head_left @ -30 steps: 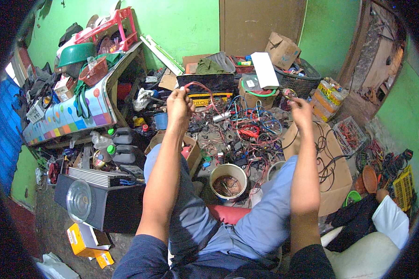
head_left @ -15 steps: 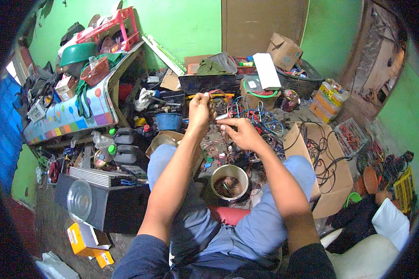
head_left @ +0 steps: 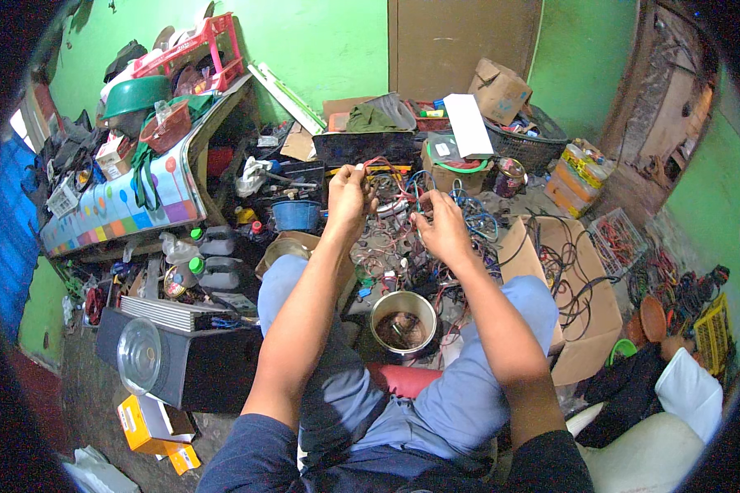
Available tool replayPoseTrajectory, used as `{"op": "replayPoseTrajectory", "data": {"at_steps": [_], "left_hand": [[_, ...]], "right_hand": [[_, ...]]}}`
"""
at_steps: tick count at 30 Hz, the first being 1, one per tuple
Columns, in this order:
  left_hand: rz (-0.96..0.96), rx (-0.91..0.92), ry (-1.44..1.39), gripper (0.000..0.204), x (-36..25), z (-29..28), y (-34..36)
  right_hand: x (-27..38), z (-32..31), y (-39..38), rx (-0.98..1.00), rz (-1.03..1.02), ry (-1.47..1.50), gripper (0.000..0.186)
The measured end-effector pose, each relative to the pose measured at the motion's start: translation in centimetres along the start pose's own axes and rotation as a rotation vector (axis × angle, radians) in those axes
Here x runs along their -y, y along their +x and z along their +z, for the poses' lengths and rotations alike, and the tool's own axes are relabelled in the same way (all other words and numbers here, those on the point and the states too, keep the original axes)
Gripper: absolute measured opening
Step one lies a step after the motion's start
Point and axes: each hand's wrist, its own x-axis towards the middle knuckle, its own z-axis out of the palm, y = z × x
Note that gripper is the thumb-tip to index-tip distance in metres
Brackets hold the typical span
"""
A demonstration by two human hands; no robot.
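Raised above the wire pile, my left hand [head_left: 351, 201] is closed with thumb and finger pinched together. A red wire [head_left: 376, 161] arches away from its fingertips. My right hand [head_left: 444, 228] is at a similar height to the right, fingers curled in; what they grip, if anything, is too small to make out. Below both hands spreads a tangle of coloured wires [head_left: 478, 223], blue, red and white. Between my knees stands a metal pot [head_left: 404, 294] with brownish bits at its bottom.
An open cardboard box [head_left: 594, 343] of black cables stands by my right knee. Left of me are a black speaker-like box [head_left: 214, 370] and grey jugs [head_left: 224, 275]. A blue basin [head_left: 296, 215] sits beyond my left forearm. Boxes and a dark basket [head_left: 528, 150] line the wall.
My right hand has moved away from my left, to the right and slightly up. The pale piece that showed between the hands is no longer distinct. My left hand stays nearly in place.
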Motion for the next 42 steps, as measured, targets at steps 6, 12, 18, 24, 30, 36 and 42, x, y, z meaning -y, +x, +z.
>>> {"op": "replayPoseTrajectory", "data": {"at_steps": [6,12,18,24,30,36,42], "left_hand": [[-0.057,0.036,-0.019,0.017,-0.4,0.5,-0.5],[-0.109,0.085,-0.078,0.017,-0.4,0.2,-0.3],[-0.099,0.092,-0.108,0.016,-0.7,-0.5,0.1],[-0.091,0.072,-0.118,0.016,-1.2,-0.8,0.3],[-0.106,0.062,-0.108,0.019,-0.9,-0.3,0.2],[-0.109,0.072,-0.102,0.018,-0.8,-0.3,0.2],[-0.129,0.060,-0.108,0.016,-0.9,-0.8,0.4]], "right_hand": [[-0.8,0.9,-0.1,0.008,-0.121,0.019,0.017],[-0.4,1.0,0.0,0.036,-0.101,0.069,0.014],[-1.2,1.0,0.6,0.114,-0.030,0.210,0.017],[-1.8,-0.2,1.4,0.359,0.267,0.629,0.018],[-0.6,-0.6,1.1,0.269,0.268,0.610,0.024],[-0.2,0.0,0.9,0.378,0.167,0.409,0.017],[0.4,-0.9,0.7,0.483,0.047,0.302,0.019]]}}
